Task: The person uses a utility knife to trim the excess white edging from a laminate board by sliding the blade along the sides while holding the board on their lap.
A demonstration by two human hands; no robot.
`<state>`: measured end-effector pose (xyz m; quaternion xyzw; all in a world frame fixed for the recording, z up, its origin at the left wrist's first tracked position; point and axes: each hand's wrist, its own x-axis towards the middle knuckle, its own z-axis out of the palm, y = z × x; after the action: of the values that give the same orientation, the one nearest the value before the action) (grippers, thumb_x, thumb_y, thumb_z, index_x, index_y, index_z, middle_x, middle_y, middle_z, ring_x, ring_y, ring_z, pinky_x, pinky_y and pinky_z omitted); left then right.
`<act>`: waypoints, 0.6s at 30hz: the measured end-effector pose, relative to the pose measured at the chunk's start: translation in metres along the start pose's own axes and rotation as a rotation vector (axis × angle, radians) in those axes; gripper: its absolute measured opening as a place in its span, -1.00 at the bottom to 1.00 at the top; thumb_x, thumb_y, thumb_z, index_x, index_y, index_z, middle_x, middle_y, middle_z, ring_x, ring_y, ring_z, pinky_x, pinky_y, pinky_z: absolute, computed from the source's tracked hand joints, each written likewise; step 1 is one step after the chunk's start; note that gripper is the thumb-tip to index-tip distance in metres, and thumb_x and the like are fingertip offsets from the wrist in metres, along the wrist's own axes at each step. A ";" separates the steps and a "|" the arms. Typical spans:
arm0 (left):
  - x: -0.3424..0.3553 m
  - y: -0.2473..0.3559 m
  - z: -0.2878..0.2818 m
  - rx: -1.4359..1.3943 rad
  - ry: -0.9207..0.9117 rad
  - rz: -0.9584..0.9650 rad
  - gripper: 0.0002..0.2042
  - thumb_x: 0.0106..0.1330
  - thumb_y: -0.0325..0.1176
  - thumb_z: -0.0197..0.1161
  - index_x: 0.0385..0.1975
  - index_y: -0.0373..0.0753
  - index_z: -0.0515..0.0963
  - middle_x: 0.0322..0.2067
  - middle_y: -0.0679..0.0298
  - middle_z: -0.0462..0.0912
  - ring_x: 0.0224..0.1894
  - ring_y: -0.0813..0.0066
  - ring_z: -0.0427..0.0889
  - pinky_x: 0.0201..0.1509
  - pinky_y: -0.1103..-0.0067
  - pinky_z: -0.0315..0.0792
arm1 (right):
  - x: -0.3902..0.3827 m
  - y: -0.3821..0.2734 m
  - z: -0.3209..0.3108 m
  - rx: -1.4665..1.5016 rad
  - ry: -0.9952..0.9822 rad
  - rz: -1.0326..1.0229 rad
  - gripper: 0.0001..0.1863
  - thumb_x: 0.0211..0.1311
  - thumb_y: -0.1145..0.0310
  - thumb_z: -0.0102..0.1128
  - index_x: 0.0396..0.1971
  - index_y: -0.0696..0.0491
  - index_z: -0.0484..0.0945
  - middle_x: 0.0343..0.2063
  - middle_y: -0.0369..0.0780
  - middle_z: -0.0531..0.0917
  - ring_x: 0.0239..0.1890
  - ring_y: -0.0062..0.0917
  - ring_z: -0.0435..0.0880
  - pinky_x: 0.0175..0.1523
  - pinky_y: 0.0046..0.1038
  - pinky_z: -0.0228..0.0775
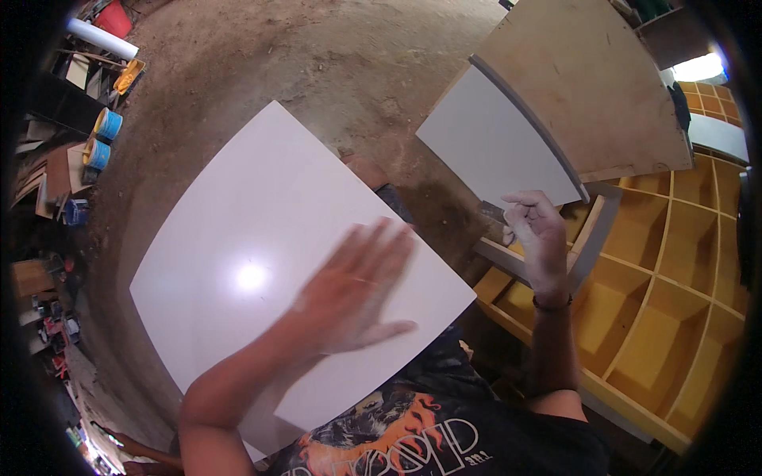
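A large glossy white panel (214, 214) lies slanted in front of me, with a bright light reflected in it. My left hand (349, 285) is spread over the panel's right half, palm down, fingers stretched out and a little blurred by motion. Off the panel's right edge, my right hand (540, 234) is raised, dusted with white powder, its fingers curled and pinched. From that pinch a small dark flat piece (493, 211) sticks out to the left; I cannot make out its exact kind. A dark wristband (552, 302) circles the right wrist.
A smaller pale panel with a dark edge (500, 135) leans against a plywood sheet (587, 87). On the right stands a yellow-painted wooden grid frame (635, 301). Blue and yellow buckets (98, 153), a white roll (101, 38) and wood scraps line the left of the dirt floor (238, 55).
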<state>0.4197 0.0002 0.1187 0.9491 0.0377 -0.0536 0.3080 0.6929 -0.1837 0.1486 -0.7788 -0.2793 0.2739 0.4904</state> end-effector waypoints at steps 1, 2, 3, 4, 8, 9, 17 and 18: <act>0.009 0.009 0.011 -0.031 0.006 0.094 0.11 0.49 0.41 0.22 0.75 -0.32 -0.02 0.76 -0.08 -0.05 0.81 -0.05 -0.13 0.85 0.06 -0.23 | 0.000 -0.001 0.006 0.035 0.000 0.002 -0.78 0.55 0.62 0.27 0.10 0.16 0.68 -0.35 -0.34 0.68 -0.33 -0.72 0.64 -0.20 -0.60 0.55; 0.016 0.018 0.023 -0.063 0.013 0.190 0.09 0.52 0.42 0.17 0.75 -0.32 -0.01 0.76 -0.06 -0.06 0.81 -0.01 -0.13 0.85 0.07 -0.20 | 0.000 -0.002 0.009 0.068 0.001 0.004 -0.76 0.56 0.63 0.26 0.13 0.17 0.65 -0.35 -0.36 0.64 -0.34 -0.74 0.62 -0.21 -0.62 0.53; 0.023 0.028 0.031 -0.114 0.002 0.274 0.07 0.54 0.41 0.15 0.74 -0.33 -0.01 0.76 -0.04 -0.04 0.81 0.02 -0.11 0.85 0.07 -0.17 | 0.000 -0.002 0.008 0.065 0.000 0.002 -0.76 0.56 0.63 0.26 0.13 0.17 0.65 -0.35 -0.36 0.64 -0.34 -0.74 0.62 -0.21 -0.62 0.53; 0.026 0.035 0.036 -0.166 -0.008 0.358 0.05 0.56 0.40 0.13 0.74 -0.34 -0.01 0.76 -0.01 -0.03 0.81 0.06 -0.09 0.85 0.08 -0.14 | 0.000 -0.002 0.008 0.067 0.003 -0.022 -0.76 0.55 0.64 0.26 0.13 0.17 0.65 -0.35 -0.35 0.65 -0.34 -0.73 0.62 -0.21 -0.62 0.53; 0.021 0.014 0.020 -0.057 -0.004 0.236 -0.05 0.59 0.32 0.14 0.75 -0.22 0.05 0.74 0.05 0.09 0.79 0.09 -0.01 0.85 0.12 -0.10 | -0.002 0.006 -0.006 0.051 -0.007 -0.068 -0.72 0.54 0.65 0.26 0.17 0.19 0.63 -0.36 -0.34 0.66 -0.33 -0.72 0.64 -0.18 -0.60 0.56; 0.024 0.006 0.008 -0.028 0.004 0.079 -0.06 0.57 0.31 0.17 0.75 -0.18 0.09 0.74 0.10 0.12 0.79 0.11 0.00 0.85 0.12 -0.12 | -0.003 0.006 -0.007 0.054 -0.005 -0.064 -0.72 0.54 0.65 0.26 0.17 0.19 0.63 -0.36 -0.34 0.66 -0.33 -0.72 0.64 -0.18 -0.60 0.56; 0.015 0.002 0.001 0.051 0.079 -0.002 0.01 0.54 0.44 0.14 0.73 -0.22 0.11 0.73 0.10 0.14 0.79 0.16 0.02 0.87 0.14 -0.16 | -0.018 -0.014 0.000 -0.153 -0.450 0.119 -0.81 0.52 0.53 0.37 0.04 0.16 0.81 -0.23 -0.21 0.83 -0.24 -0.60 0.78 -0.06 -0.51 0.64; 0.015 0.001 -0.001 0.040 0.077 -0.011 0.02 0.53 0.46 0.14 0.73 -0.23 0.10 0.73 0.11 0.14 0.78 0.16 0.03 0.87 0.15 -0.16 | -0.017 -0.017 0.002 -0.236 -0.507 0.104 -0.81 0.51 0.50 0.40 0.03 0.14 0.82 -0.22 -0.20 0.84 -0.23 -0.58 0.79 -0.06 -0.49 0.64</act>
<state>0.4349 0.0005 0.1181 0.9562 0.0536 -0.0196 0.2869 0.6767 -0.1881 0.1661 -0.7506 -0.3824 0.4503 0.2961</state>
